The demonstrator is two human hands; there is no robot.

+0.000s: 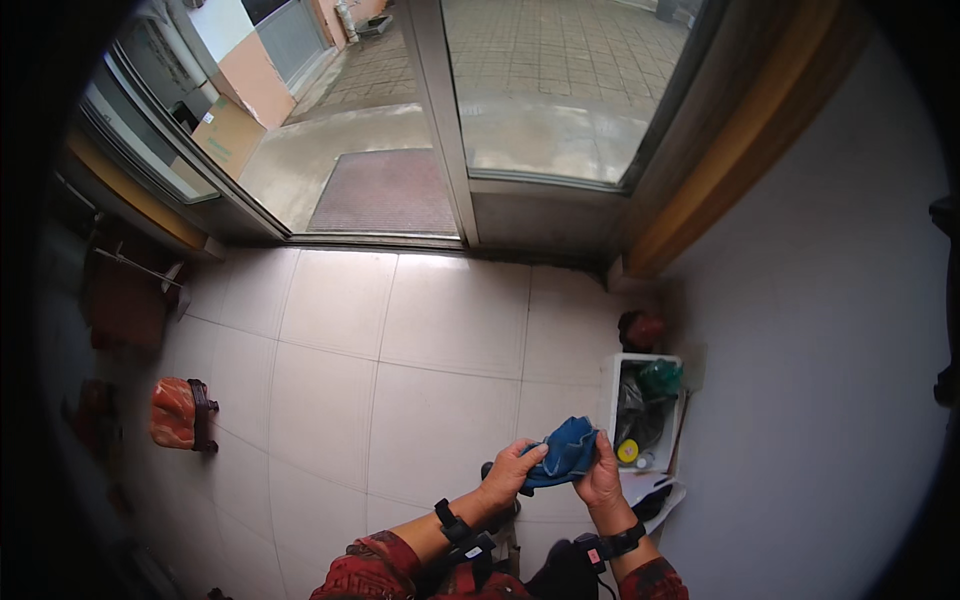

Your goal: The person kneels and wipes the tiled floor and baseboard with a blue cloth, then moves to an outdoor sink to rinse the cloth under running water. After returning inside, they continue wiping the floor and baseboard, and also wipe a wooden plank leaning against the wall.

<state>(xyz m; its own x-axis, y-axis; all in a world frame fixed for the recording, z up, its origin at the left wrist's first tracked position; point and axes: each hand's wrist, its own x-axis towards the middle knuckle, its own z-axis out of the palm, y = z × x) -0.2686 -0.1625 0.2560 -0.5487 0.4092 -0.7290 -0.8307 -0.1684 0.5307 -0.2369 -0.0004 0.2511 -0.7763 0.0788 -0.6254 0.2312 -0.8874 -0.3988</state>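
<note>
A crumpled blue cloth with pale stitched seams is stretched between my two hands above the tiled floor. My left hand pinches its left side, thumb on top. On the cloth's right edge, my right hand has its thumb and fingers closed. Whether the cloth is a garment or a rag I cannot tell. To the right of the hands stands a white box holding dark plastic bags, a green plastic bottle and a yellow lid.
A red stone-like block on a dark wooden stand sits at the left. Ahead are a glazed metal door frame and a ribbed doormat outside. A white wall rises at the right; a cardboard box leans outdoors.
</note>
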